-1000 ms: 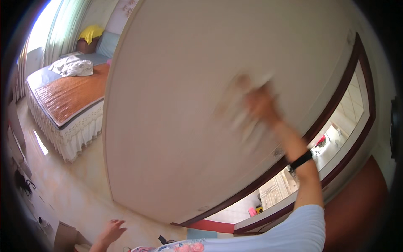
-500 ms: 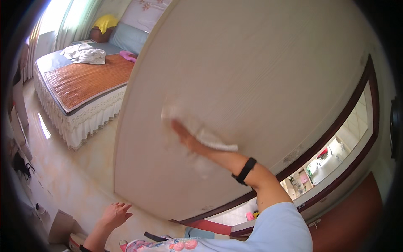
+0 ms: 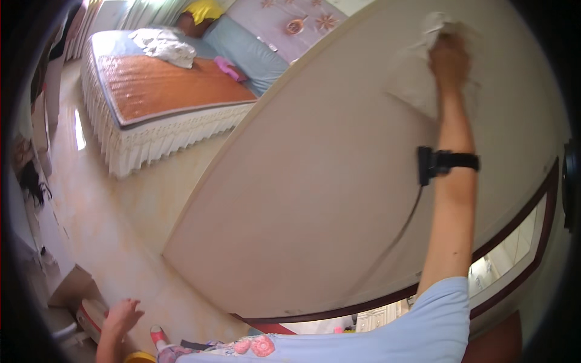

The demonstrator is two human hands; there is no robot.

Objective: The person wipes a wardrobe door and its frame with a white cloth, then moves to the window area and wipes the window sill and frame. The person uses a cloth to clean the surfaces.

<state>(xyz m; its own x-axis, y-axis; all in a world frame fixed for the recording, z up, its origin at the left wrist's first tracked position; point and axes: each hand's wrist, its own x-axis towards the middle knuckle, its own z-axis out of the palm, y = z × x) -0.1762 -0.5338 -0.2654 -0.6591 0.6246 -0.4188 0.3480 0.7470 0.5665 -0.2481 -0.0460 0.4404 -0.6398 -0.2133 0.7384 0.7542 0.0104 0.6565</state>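
My right arm reaches up to the upper right, and my right hand (image 3: 450, 63) is closed on a white cloth (image 3: 413, 77), pressing it against a large pale wall panel (image 3: 315, 181). The cloth and fingers are smeared by motion. Around that forearm sits a black wrist strap (image 3: 448, 162) with a thin dark cord trailing down from it. My left hand (image 3: 124, 316) hangs low at the left over the floor, holding nothing, with its fingers loosely apart.
A bed (image 3: 169, 91) with a woven brown mat and a crumpled white cloth stands at the far left. Nearer, an open cardboard box (image 3: 72, 287) sits beside my left hand. Dark red framing (image 3: 339, 311) edges the panel's lower right, beside a lit opening.
My right hand has swept the cloth up and to the right across the panel. The left hand has dropped slightly and moved left. The whole view has shifted.
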